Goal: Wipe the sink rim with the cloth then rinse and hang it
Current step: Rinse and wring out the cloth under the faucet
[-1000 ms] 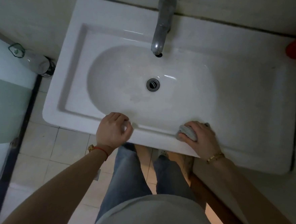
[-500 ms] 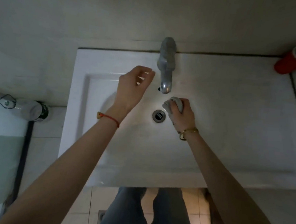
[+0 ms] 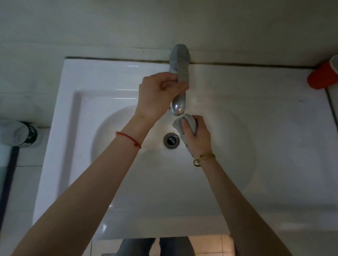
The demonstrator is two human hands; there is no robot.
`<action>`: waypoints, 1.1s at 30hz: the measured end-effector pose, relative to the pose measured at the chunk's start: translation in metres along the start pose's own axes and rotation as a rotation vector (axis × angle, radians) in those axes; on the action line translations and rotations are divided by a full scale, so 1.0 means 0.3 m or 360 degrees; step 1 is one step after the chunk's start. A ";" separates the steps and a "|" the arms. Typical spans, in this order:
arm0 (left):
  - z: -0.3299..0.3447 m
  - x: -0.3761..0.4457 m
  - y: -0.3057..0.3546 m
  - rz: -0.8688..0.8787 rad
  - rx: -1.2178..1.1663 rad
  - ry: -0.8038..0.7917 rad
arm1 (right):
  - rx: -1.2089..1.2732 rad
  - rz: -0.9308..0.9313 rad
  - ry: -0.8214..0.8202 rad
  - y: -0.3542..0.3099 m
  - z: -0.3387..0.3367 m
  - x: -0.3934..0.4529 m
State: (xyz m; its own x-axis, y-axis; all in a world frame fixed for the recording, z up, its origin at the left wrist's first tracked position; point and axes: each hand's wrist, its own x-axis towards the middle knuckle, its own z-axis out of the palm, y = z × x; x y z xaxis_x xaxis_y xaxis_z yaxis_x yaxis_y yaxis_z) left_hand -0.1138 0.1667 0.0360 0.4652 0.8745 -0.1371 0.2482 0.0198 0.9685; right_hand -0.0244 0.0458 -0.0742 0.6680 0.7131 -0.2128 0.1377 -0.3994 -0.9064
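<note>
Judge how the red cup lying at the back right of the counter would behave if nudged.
The red cup lies on its side, so it would probably roll, likely curving because it tapers. It looks like a thin disposable cup with nothing visible inside, so probably light and easily shifted. The glossy counter suggests little grip.

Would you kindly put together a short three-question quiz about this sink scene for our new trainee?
1. True or false: the right hand holds the cloth bunched just under the faucet spout.
2. Which does the left hand grip? A) the red cup B) the faucet C) the drain
3. Fill in: the red cup lies on its ____ at the counter's back right.

Key: 1 true; 2 B; 3 side.
</note>
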 end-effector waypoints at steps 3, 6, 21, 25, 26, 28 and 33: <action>0.001 0.002 0.001 0.0033 -0.0035 0.0006 | -0.0001 -0.0065 -0.0031 -0.001 0.002 0.006; -0.003 0.005 0.005 0.0061 -0.0098 -0.0001 | 0.0017 -0.0090 -0.0061 -0.002 0.010 0.009; 0.041 -0.091 -0.167 -0.0054 -0.0028 0.0773 | 0.0087 -0.0021 -0.0148 -0.004 0.066 0.039; 0.119 -0.137 -0.318 -0.0735 -0.0289 0.0221 | 0.0086 0.0034 -0.0181 -0.025 0.097 0.046; 0.137 -0.135 -0.331 -0.0855 -0.0495 0.0096 | 0.0139 0.0095 -0.0198 -0.031 0.103 0.049; 0.155 -0.122 -0.347 -0.0921 -0.0904 0.0070 | 0.0223 0.0171 -0.0218 -0.033 0.110 0.058; 0.168 -0.098 -0.370 -0.0916 -0.1273 0.0342 | 0.0078 0.0191 -0.0187 0.041 0.101 0.052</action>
State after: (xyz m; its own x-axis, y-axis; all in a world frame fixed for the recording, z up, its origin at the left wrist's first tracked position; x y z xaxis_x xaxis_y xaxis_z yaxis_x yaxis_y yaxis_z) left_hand -0.1123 0.1143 -0.0779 0.2718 0.6966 -0.6639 -0.2929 0.7171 0.6325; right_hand -0.0343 0.0694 -0.0997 0.5869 0.7258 -0.3590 0.0244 -0.4590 -0.8881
